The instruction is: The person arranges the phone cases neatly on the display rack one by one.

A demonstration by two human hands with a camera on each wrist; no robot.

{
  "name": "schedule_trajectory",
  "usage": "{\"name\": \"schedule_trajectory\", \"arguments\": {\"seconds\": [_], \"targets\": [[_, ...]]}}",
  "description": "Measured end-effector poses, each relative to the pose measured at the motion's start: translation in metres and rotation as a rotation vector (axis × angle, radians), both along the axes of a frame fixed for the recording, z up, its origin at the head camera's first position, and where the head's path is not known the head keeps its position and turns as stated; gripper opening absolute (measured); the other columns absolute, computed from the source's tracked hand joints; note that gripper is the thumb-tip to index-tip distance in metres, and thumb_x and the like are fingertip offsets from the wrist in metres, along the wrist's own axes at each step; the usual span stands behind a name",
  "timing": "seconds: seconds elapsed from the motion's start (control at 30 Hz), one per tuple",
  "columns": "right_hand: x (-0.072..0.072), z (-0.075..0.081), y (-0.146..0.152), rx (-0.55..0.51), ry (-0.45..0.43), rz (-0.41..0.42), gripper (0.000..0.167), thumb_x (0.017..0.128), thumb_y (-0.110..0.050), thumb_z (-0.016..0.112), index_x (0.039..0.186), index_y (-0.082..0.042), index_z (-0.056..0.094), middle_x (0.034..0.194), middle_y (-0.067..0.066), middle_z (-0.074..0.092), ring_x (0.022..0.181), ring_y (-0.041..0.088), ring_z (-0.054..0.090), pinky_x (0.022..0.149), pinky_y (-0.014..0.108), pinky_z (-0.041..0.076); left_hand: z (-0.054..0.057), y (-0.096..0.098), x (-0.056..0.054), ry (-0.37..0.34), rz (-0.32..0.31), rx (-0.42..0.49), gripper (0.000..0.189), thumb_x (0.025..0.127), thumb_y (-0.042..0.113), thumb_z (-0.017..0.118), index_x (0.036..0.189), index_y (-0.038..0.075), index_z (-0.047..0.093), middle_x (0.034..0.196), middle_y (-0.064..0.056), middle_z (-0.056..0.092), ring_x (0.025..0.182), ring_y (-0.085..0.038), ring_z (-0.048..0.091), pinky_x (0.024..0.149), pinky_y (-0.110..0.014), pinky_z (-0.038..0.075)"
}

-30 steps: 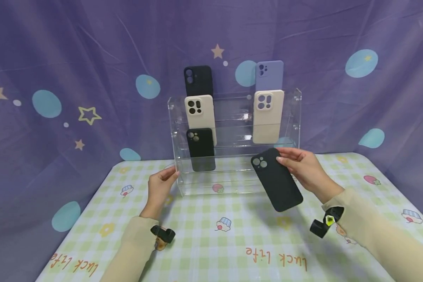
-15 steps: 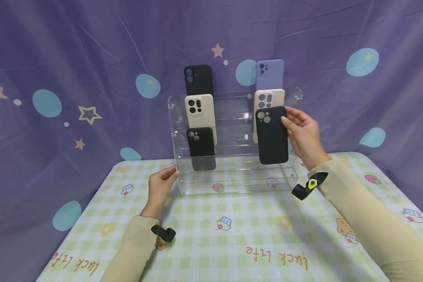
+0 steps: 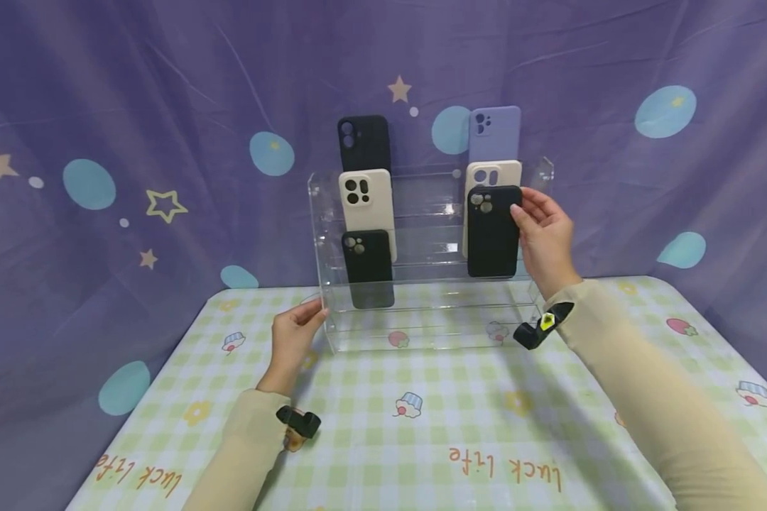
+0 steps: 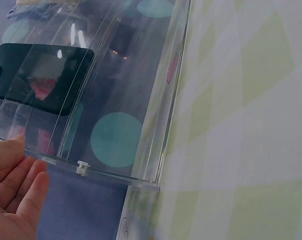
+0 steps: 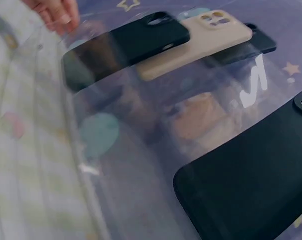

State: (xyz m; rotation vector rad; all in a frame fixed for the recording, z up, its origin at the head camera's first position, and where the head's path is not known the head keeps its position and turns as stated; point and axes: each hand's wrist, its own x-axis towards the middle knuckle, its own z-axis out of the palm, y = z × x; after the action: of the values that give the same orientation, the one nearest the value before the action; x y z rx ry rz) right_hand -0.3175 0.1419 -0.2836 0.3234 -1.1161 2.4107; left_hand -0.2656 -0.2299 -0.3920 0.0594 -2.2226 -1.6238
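A clear acrylic tiered display stand point(image 3: 422, 294) stands on the table. My left hand point(image 3: 294, 339) holds its left side panel at the edge, thumb and fingers on either side, as the left wrist view also shows. By its upper right edge, my right hand point(image 3: 546, 238) pinches a black phone case point(image 3: 493, 238), upright, camera holes at the top. It hangs in front of the right white phone case point(image 3: 510, 169) and covers most of it. In the right wrist view this black case point(image 5: 251, 175) appears apart from the lower front panel.
On the stand's left side lean a black case point(image 3: 366, 145), a white case point(image 3: 369, 202) and a lower black case point(image 3: 369, 270). A purple case point(image 3: 495, 135) stands at upper right. Behind hangs a purple curtain point(image 3: 166, 92); a checkered cloth point(image 3: 358, 440) covers the table.
My right hand has lifted the black case from in front of the stand and turned it from slanted to upright, against the right column. My left hand has stayed at the side panel.
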Motion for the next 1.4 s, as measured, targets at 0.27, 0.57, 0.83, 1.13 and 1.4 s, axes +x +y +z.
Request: {"name": "schedule_trajectory", "arguments": {"seconds": [0.27,0.57,0.83,1.13,1.4], "targets": [[0.005,-0.021,-0.004,0.207,-0.074,-0.195,0.025,0.083,0.010,0.064,0.105,-0.002,0.065,0.094,0.003,0.065,0.088,0.013,0.059,0.078,0.016,0.050,0.000,0.000,0.000,0.004,0.004,-0.007,0.026,0.084,0.011,0.071,0.107,-0.002,0.069,0.105,-0.019,0.068,0.076,0.006,0.061,0.072,-0.011,0.049],[0.008,-0.036,-0.003,0.257,-0.178,-0.280,0.020,0.083,0.006,0.066,0.100,-0.005,0.066,0.090,-0.002,0.065,0.084,0.010,0.059,0.074,0.015,0.048,0.000,0.001,0.000,-0.009,0.006,-0.015,0.025,0.085,0.010,0.071,0.107,-0.002,0.069,0.106,-0.018,0.068,0.077,0.007,0.060,0.072,-0.011,0.048],[0.015,-0.042,-0.003,0.408,-0.313,-0.330,0.012,0.083,-0.005,0.071,0.092,-0.010,0.064,0.084,-0.008,0.062,0.078,0.006,0.057,0.072,0.014,0.048,0.001,0.001,0.000,0.013,0.001,-0.007,0.025,0.085,0.011,0.071,0.106,-0.003,0.069,0.105,-0.019,0.068,0.076,0.006,0.061,0.071,-0.011,0.049],[0.016,-0.048,0.002,0.516,-0.365,-0.351,0.012,0.084,-0.011,0.071,0.086,-0.018,0.062,0.079,-0.012,0.061,0.074,0.002,0.057,0.069,0.012,0.048,0.000,0.001,0.001,0.006,0.003,-0.013,0.025,0.085,0.010,0.071,0.106,-0.003,0.069,0.105,-0.020,0.068,0.075,0.005,0.060,0.070,-0.011,0.048],[0.016,-0.048,0.005,0.612,-0.397,-0.379,0.020,0.083,-0.023,0.073,0.093,-0.007,0.065,0.074,-0.015,0.061,0.071,0.000,0.058,0.067,0.012,0.049,0.001,0.001,0.001,0.018,-0.004,-0.003,0.024,0.085,0.009,0.071,0.105,-0.003,0.069,0.104,-0.020,0.068,0.074,0.004,0.060,0.068,-0.012,0.048]]}}
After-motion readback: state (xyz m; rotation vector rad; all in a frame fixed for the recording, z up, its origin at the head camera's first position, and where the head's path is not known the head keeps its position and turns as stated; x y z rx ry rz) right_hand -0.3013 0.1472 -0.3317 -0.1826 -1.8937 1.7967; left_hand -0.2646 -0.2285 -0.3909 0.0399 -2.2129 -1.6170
